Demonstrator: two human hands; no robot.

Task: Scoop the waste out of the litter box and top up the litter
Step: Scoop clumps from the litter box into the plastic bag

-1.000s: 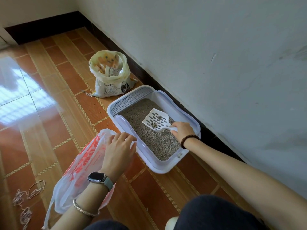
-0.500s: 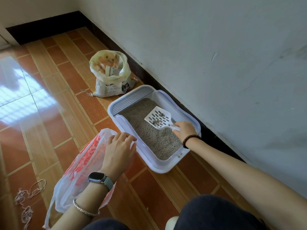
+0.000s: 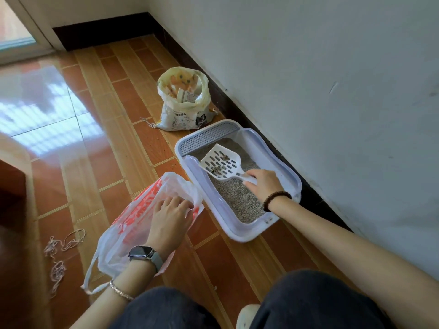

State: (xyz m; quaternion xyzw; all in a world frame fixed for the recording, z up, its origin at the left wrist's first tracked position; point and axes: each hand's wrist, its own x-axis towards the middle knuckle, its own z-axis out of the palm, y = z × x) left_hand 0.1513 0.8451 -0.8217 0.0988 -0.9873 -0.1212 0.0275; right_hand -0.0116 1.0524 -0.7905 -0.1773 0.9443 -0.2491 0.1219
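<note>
A white litter box (image 3: pixel 240 230) filled with grey litter lies on the floor beside the wall. My right hand (image 3: pixel 264 184) grips the handle of a white slotted scoop (image 3: pixel 221 162), raised over the litter near the box's left rim, with a few dark clumps of waste on it. To the left of the box lies a white plastic bag with red print (image 3: pixel 135 217); my left hand (image 3: pixel 169 219) holds its mouth at the edge closest to the box. An open bag of litter (image 3: pixel 184 108) stands beyond the box.
The wall with its dark skirting runs along the right. A tangle of string (image 3: pixel 61 252) lies on the tiled floor at the left. A dark wooden piece of furniture (image 3: pixel 10 186) sits at the far left edge. My knees fill the bottom.
The scoop has risen and moved left towards the plastic bag, carrying the clumps. My left hand has curled into the bag's mouth. The camera has shifted, showing more floor on the left.
</note>
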